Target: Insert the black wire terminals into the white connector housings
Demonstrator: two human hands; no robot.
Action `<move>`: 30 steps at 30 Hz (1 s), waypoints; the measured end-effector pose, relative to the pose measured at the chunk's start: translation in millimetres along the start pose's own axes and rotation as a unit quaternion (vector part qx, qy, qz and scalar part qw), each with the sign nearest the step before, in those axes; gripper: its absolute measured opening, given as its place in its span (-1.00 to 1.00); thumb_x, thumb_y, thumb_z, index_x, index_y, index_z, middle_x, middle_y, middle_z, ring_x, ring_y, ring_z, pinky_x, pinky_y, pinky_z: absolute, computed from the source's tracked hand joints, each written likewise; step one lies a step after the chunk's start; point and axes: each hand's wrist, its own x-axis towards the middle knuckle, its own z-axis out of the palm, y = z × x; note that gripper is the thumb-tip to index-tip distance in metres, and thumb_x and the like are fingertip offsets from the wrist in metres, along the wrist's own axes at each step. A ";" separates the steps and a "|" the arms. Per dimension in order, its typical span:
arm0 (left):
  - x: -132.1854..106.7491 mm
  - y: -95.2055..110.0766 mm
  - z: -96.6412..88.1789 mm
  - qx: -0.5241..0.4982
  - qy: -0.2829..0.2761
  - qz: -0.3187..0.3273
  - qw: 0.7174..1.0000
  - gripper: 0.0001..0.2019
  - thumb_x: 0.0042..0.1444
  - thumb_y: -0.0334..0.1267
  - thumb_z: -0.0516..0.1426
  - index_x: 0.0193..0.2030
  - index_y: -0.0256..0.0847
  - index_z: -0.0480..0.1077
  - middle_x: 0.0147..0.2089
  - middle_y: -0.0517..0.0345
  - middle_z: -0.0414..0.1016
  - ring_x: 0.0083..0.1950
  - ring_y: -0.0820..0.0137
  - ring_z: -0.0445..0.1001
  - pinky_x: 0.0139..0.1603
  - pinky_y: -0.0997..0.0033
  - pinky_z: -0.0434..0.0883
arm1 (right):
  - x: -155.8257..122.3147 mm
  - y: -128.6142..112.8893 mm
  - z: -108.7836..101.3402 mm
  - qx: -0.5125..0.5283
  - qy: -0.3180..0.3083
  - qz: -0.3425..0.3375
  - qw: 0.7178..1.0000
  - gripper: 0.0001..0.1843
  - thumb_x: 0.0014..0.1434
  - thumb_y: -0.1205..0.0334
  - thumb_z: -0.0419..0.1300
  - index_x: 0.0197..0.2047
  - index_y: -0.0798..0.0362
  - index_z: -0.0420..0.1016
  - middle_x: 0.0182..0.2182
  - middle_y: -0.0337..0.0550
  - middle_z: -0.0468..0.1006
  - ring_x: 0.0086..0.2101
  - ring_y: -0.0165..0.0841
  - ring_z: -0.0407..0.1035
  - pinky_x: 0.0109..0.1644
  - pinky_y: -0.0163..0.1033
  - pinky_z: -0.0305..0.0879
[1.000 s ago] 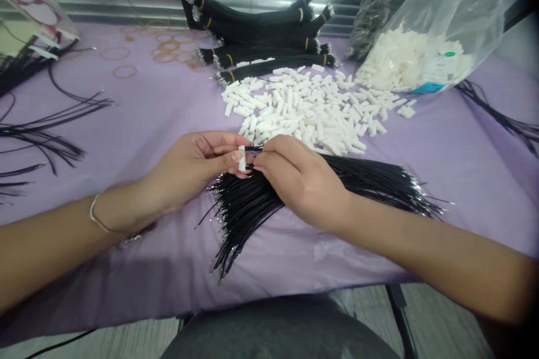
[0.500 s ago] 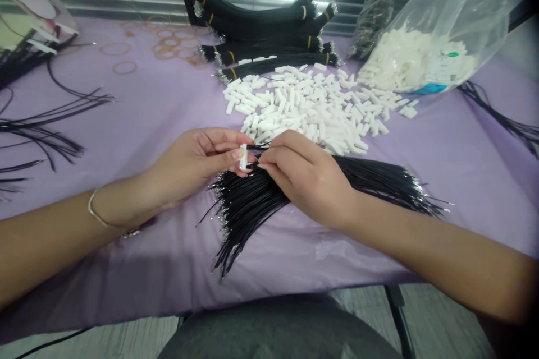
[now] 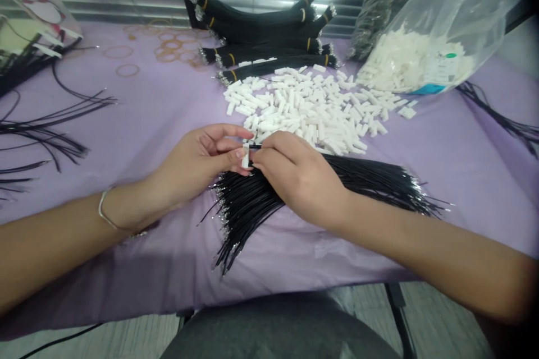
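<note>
A small white connector housing (image 3: 245, 155) is pinched upright between the thumb and fingers of my left hand (image 3: 206, 151). Close against its right side, my right hand (image 3: 297, 176) has its thumb and forefinger closed on a thin black wire (image 3: 255, 147) that runs to the housing. The wire's tip is too small to make out. Below both hands a fanned bundle of black wires (image 3: 248, 207) with shiny metal ends lies on the purple cloth (image 3: 147, 280). Just beyond my fingers spreads a heap of white connector housings (image 3: 303, 106).
Tied bundles of black wire (image 3: 261, 28) are stacked at the back. A clear plastic bag (image 3: 421, 61) of white housings stands at the back right. Rubber bands (image 3: 170, 47) lie at the back left, with loose black wires (image 3: 54, 134) at the left edge.
My right hand has shifted slightly left, bringing its fingertips closer to the white housing. My left hand has barely moved and still holds the housing.
</note>
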 end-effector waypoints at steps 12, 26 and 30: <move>0.2 2.2 -0.4 -0.025 -0.001 -0.031 0.999 -0.80 0.06 -0.31 0.21 -0.15 -0.20 0.39 -0.31 0.19 0.56 -0.32 0.50 0.51 -0.20 0.54 0.45 | -10.8 -15.8 2.2 0.106 -0.159 -0.054 0.980 -0.73 0.30 0.32 -0.09 -0.28 0.21 0.40 -0.26 -0.02 0.38 -0.19 -0.29 0.22 -0.10 -0.15 0.18; -0.1 5.9 0.6 -0.008 0.002 -0.041 0.999 -0.84 0.07 -0.31 0.19 -0.18 -0.22 0.39 -0.34 0.20 0.53 -0.33 0.49 0.49 -0.23 0.53 0.43 | -5.5 -13.9 -6.5 0.281 -0.080 -0.018 0.956 -0.81 0.26 0.38 -0.03 -0.29 0.22 0.38 -0.32 -0.06 0.45 -0.22 -0.42 0.30 -0.08 -0.32 0.23; -0.3 3.8 -0.5 -0.016 -0.009 -0.018 1.000 -0.81 0.03 -0.36 0.22 -0.18 -0.22 0.40 -0.36 0.22 0.52 -0.37 0.52 0.48 -0.25 0.56 0.42 | -4.6 -6.2 -9.7 0.233 -0.059 0.106 0.965 -0.94 0.18 0.42 0.02 -0.32 0.19 0.29 -0.48 -0.23 0.33 -0.48 -0.52 0.20 -0.36 -0.41 0.16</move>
